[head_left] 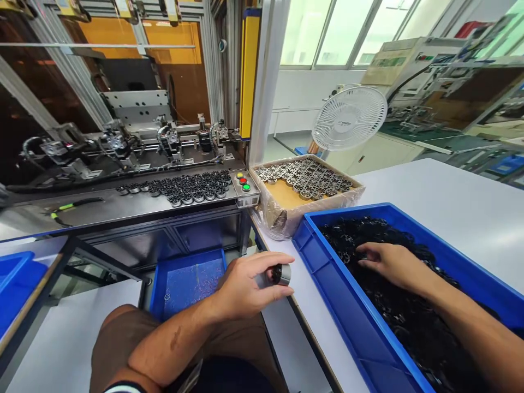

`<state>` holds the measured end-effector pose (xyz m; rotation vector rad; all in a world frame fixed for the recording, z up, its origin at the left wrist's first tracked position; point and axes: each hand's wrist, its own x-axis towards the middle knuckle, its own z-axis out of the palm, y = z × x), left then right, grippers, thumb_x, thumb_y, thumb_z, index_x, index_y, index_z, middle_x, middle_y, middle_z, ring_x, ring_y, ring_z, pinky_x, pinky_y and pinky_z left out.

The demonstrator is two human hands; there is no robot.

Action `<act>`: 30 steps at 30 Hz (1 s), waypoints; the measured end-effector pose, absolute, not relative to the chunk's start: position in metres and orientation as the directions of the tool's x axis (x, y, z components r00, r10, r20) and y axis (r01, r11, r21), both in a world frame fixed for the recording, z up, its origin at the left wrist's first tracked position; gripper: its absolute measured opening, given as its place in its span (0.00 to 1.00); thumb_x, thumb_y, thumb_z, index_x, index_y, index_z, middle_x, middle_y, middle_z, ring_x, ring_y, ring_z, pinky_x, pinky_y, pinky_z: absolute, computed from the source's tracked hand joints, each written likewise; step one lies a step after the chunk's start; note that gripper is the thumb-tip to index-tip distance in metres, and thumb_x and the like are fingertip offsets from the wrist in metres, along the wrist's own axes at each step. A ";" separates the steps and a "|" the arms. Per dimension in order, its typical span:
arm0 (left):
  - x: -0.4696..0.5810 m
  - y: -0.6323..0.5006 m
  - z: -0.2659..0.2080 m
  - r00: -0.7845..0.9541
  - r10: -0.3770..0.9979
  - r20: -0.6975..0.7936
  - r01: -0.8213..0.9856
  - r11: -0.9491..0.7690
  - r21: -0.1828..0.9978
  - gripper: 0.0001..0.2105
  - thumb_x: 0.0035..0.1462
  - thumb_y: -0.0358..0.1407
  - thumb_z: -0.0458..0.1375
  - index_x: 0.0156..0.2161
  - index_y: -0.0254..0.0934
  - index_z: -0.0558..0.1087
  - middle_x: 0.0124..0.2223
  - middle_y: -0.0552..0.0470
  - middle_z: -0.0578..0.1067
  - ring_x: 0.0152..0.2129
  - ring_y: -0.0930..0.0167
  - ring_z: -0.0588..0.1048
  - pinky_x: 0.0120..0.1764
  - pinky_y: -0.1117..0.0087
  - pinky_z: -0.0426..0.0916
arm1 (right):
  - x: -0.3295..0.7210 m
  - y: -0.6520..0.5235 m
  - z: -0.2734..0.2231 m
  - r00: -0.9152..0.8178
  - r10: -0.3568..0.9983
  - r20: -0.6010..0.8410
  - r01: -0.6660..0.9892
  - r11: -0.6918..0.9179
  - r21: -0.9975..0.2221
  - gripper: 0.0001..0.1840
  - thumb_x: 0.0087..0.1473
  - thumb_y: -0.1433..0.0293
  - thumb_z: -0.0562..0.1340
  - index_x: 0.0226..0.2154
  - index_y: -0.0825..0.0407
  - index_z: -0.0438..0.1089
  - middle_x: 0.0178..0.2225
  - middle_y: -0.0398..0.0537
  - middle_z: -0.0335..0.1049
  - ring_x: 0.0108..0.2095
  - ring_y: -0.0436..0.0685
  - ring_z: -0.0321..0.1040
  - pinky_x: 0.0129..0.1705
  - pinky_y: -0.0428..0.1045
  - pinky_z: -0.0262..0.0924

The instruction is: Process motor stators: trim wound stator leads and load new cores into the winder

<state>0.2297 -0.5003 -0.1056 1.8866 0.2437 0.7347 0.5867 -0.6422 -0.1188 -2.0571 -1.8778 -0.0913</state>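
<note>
My left hand (pixel 249 281) is closed around a short silver metal ring with a black part in it (pixel 282 274), held between thumb and fingers beside the table edge. Inside the blue bin (pixel 327 273), my right hand (pixel 387 262) reaches down with its fingers bent together at the heap of small black plastic parts (pixel 393 311). A dark piece seems to be at its fingertips, but I cannot make it out. Behind the bin stands a plastic-lined carton (pixel 286 218) with rows of silver metal rings (pixel 315 177).
On the machine's metal ledge lie many black-filled rings (pixel 196 188), left of a button box (pixel 246 191). Fixtures (pixel 170 139) stand behind them. A yellow guard post (pixel 249 76) rises at the machine's corner. Below is a blue tray (pixel 188 281); a white fan (pixel 350 120) stands beyond the carton.
</note>
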 end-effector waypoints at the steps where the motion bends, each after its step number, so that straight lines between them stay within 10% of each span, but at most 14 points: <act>1: 0.229 -0.500 -0.105 0.798 0.482 0.363 -0.167 -0.402 0.900 0.21 0.53 0.42 0.67 0.52 0.37 0.77 0.50 0.43 0.79 0.35 0.69 0.76 0.43 0.69 0.70 | 0.580 -0.641 -0.112 0.098 0.931 0.353 0.978 -0.024 -0.209 0.09 0.56 0.65 0.63 0.27 0.50 0.75 0.16 0.42 0.70 0.13 0.53 0.67 0.12 0.46 0.57; 11: 0.249 -0.515 -0.112 0.929 0.369 0.020 -0.196 0.447 0.872 0.30 0.35 0.38 0.77 0.47 0.33 0.78 0.48 0.40 0.80 0.33 0.72 0.79 0.41 0.67 0.75 | 0.398 -0.651 -0.055 0.088 0.776 0.625 0.832 0.287 -0.474 0.09 0.61 0.76 0.59 0.41 0.48 0.72 0.38 0.49 0.73 0.37 0.56 0.74 0.37 0.49 0.72; 30: 0.252 -0.531 -0.109 0.872 0.489 -0.011 -0.227 0.426 0.876 0.31 0.27 0.39 0.79 0.41 0.31 0.79 0.37 0.45 0.82 0.32 0.69 0.80 0.41 0.68 0.75 | 0.394 -0.655 -0.064 -0.110 0.705 0.701 0.875 0.402 -0.268 0.17 0.58 0.80 0.61 0.49 0.51 0.69 0.41 0.55 0.73 0.44 0.60 0.74 0.43 0.53 0.75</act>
